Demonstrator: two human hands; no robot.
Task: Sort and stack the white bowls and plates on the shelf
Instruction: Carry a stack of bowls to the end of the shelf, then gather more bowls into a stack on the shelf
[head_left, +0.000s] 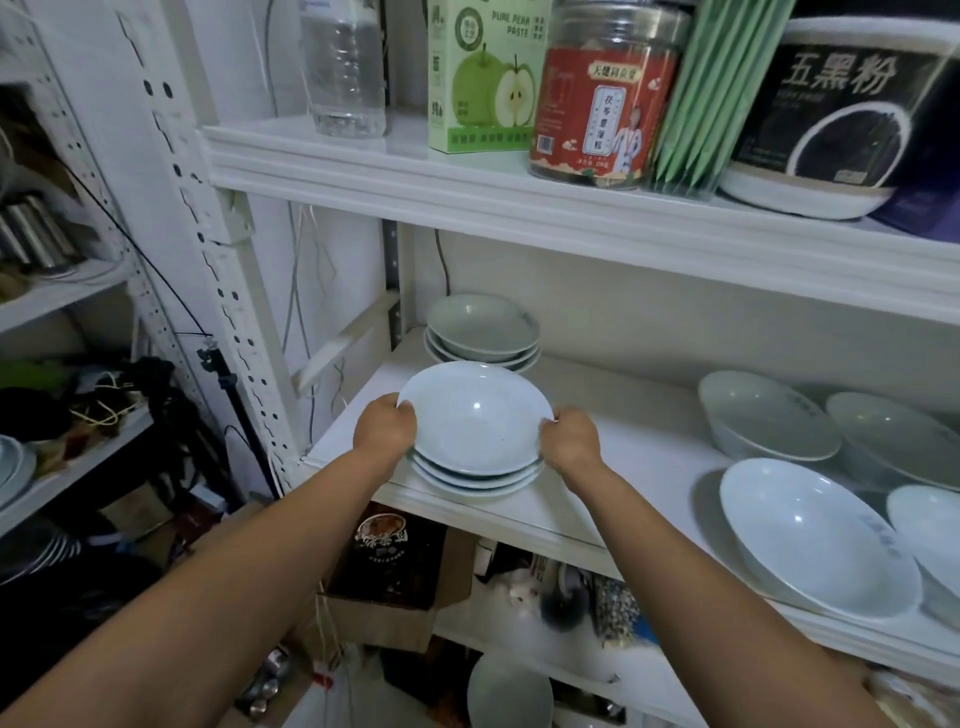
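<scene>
Your left hand (385, 427) curls round the left rim of the stack of small white bowls (475, 421). Your right hand (570, 440) grips the right rim. The stack sits between your hands, near the front left edge of the shelf (623, 415). The other bowl stack (482, 332) is straight behind it, in the back left corner.

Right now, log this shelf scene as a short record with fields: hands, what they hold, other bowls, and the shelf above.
Held: front stack of shallow white ceramic bowls, front left of the white middle shelf
Left hand: grips the stack's left rim
Right hand: grips its right rim
Behind: rear stack of shallow white bowls, near the back wall
Right side: several larger white bowls
Shelf above: clear plastic bottle, green pear-paste carton, red-labelled jar, black tub
</scene>
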